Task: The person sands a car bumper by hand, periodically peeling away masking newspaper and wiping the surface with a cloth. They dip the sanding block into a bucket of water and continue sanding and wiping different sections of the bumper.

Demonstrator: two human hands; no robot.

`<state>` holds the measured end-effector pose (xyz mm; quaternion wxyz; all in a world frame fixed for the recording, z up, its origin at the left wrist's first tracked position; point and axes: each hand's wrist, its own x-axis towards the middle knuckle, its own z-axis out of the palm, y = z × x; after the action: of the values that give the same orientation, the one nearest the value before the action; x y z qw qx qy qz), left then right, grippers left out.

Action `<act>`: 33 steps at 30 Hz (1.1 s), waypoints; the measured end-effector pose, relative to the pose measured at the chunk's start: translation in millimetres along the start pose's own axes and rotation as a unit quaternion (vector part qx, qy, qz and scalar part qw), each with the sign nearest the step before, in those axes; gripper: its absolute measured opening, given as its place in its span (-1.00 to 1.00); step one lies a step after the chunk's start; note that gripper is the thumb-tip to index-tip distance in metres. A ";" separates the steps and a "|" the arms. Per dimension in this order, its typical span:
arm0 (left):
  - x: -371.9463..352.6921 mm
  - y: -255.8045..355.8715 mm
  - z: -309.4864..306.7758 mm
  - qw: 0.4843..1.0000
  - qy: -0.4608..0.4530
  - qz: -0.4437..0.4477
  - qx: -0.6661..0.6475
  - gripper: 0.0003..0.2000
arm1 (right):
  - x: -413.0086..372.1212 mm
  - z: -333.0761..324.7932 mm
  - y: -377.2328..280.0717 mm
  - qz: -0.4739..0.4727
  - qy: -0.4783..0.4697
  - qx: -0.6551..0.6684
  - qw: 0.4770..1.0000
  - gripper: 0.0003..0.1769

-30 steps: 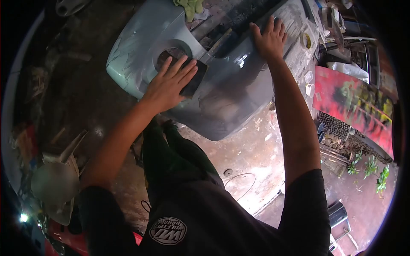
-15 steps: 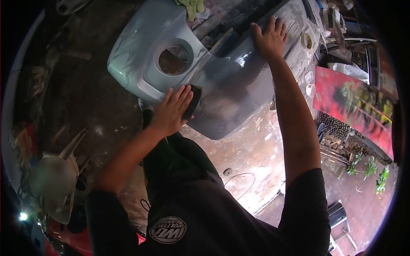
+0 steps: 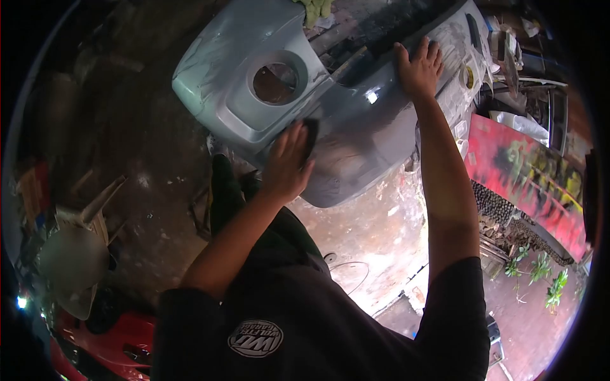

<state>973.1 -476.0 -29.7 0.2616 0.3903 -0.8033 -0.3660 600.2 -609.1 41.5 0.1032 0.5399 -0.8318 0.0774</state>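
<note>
A grey car bumper (image 3: 356, 136) with patchy, scuffed paint lies across the upper middle, a round opening in its left part. My left hand (image 3: 287, 168) presses a dark piece of sandpaper (image 3: 311, 135) against the bumper, just below and right of that opening. The fingers lie over the sheet, which shows past their tips; blur softens this hand. Farther along the bumper, near its upper edge, my right hand (image 3: 420, 75) rests with fingers spread and holds nothing.
A yellowish tape roll (image 3: 469, 77) sits by the bumper's right end. Green cloth (image 3: 314, 9) lies at the top. A red panel with yellow and black marks (image 3: 508, 181) leans at right, above potted-looking greenery (image 3: 540, 268). Red bodywork (image 3: 127, 340) is at lower left.
My left hand and the sandpaper have shifted right and slightly up in view. The camera has also moved, so the bumper appears farther right. My right hand stays on the bumper.
</note>
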 end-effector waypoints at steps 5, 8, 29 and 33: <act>-0.7 24.2 13.4 0.998 0.032 -0.043 -0.018 -0.33 | -1.6 2.9 1.5 -0.005 0.006 0.005 1.000 0.09; 86.5 56.7 25.5 0.998 0.066 0.009 0.016 -0.33 | 2.3 1.8 2.5 -0.004 0.006 0.006 1.000 0.09; 83.9 41.5 -3.1 0.990 -0.054 0.096 0.085 -0.29 | 1.4 2.4 3.4 0.014 -0.016 -0.010 1.000 -0.03; 54.8 32.4 -10.1 0.987 -0.088 0.073 0.110 -0.27 | 0.6 -0.6 -0.8 0.022 -0.025 -0.008 0.999 -0.08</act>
<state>935.5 -510.9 9.3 0.1711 0.3234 -0.8850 -0.2881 600.7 -609.8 42.3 0.0850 0.5222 -0.8465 0.0600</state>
